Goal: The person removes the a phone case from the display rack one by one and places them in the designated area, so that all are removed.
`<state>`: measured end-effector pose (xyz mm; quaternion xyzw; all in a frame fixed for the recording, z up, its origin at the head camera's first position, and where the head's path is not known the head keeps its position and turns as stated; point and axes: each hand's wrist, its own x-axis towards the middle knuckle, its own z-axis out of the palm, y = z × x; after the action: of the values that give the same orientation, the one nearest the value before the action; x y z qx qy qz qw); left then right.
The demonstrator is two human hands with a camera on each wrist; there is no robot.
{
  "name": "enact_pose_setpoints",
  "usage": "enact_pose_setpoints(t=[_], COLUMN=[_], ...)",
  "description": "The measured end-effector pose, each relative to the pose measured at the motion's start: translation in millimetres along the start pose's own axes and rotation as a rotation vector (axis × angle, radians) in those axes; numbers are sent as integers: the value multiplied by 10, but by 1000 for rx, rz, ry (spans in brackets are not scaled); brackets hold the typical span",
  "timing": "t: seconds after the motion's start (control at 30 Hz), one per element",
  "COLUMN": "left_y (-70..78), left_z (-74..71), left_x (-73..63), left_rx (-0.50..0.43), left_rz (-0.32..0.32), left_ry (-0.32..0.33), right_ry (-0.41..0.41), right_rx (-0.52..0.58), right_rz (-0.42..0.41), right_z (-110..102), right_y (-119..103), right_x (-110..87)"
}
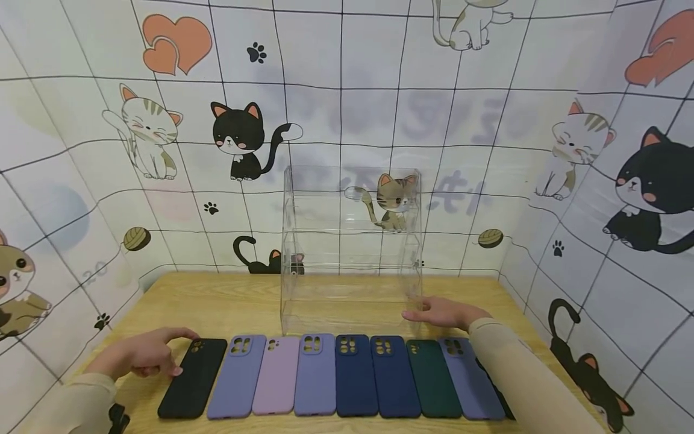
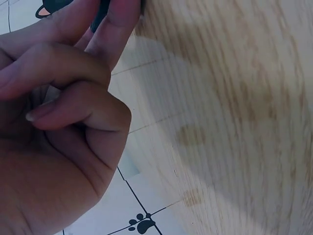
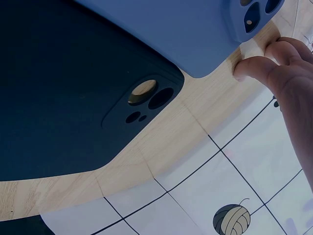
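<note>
My left hand [image 1: 149,351] is at the far left of a row of phone cases, its index finger and thumb touching the upper left edge of a black phone case [image 1: 192,380]. In the left wrist view, the other fingers of this left hand [image 2: 63,107] are bent toward the palm. My right hand [image 1: 447,312] reaches to the lower right front of a clear stepped rack [image 1: 352,307], fingers extended. Contact with its transparent wall is hard to make out. Near that hand lie a dark green phone case [image 1: 436,380] and a blue-violet phone case [image 1: 472,383].
Between the hands lie a lavender case [image 1: 237,380], a pink case [image 1: 275,377], another lavender case [image 1: 315,383] and two navy cases [image 1: 356,383]. A further dark case is mostly hidden under the right forearm [image 1: 531,374]. Cat-patterned cloth [image 1: 352,120] surrounds the wooden table [image 1: 217,295].
</note>
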<state>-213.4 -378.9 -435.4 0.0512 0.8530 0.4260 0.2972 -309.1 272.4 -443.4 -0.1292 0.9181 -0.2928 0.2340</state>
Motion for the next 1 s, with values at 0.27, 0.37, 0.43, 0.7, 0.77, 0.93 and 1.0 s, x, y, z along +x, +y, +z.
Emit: enact_pose_setpoints(t=[0.27,0.37,0.43,0.7,0.77,0.93,1.0], left_y=[13,37,54,123,148,192,193], left_z=[23,38,51,105,113,136,144], left_x=[11,13,13,0,-7,-25,-28], left_rx=[21,41,57,114,124,157,168], left_rz=[9,9,4,-56,-63,-92,-104], left_ry=[10,22,33,80,83,89,90], right_ry=[10,11,12,13,11,10,11], right_rx=[-33,-36,-36,-34,-31,-28,-31], right_rz=[-5,-6,-8,-4,-3,12,21], right_z=[-4,-6,-7,-2,1,0,-1], right_y=[-17,-18,-16,0,3,3,2], right_x=[13,12,14,18,16,15,13])
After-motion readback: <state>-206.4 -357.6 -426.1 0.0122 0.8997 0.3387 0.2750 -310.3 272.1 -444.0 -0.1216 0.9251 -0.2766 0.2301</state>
